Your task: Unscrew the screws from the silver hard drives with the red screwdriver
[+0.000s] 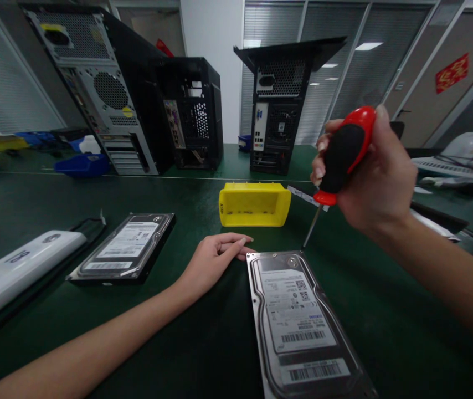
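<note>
In my right hand is a screwdriver with a red and black handle, its shaft slanting down. The tip meets the far right corner of a hard drive, which lies label up on the table before me. A screw under the tip is too small to make out. My left hand rests on the table, fingers stretched toward the drive's far left corner and holding nothing; whether the fingertips touch the drive I cannot tell. A yellow bin with several small screws inside stands just beyond both hands.
A second hard drive lies to the left, beside a long white case with a cable. Several computer towers stand along the back of the green table. A blue bin sits at the back left.
</note>
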The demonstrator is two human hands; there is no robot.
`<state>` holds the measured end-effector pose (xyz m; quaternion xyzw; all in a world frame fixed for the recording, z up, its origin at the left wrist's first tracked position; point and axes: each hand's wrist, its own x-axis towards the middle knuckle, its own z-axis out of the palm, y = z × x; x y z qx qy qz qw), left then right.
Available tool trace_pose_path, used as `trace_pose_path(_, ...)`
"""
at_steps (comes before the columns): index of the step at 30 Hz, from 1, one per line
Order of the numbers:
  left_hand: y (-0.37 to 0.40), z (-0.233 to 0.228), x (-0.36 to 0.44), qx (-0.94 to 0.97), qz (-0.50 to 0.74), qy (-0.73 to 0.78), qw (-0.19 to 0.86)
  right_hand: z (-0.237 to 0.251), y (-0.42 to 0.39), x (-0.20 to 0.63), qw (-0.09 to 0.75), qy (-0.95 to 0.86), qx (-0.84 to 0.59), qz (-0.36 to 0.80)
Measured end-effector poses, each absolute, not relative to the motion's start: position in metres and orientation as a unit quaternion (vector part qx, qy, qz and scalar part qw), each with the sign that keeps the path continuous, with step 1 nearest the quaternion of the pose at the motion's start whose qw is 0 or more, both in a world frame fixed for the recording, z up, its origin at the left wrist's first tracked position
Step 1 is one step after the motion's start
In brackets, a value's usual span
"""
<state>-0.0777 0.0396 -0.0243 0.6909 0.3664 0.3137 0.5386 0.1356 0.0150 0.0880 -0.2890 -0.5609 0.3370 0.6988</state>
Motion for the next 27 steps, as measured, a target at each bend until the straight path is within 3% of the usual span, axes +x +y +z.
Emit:
trace_pose_path(12,0.039,-0.021,-0.078,0.682,0.311,0.365,0.552,0.105,0.011,0.129,0.718,-0.573,-0.273,0.288)
trace_pose_path(21,0.042,-0.029,-0.076,0.67,0.332,0.345,0.568,0.096,0.033,0.085,0.727,-0.534,-0.177,0.393)
trace_pose_path(27,0.042,-0.03,-0.074,0.662,0.344,0.359,0.561,0.085,0.04,0.069,0.737,-0.52,-0.157,0.401)
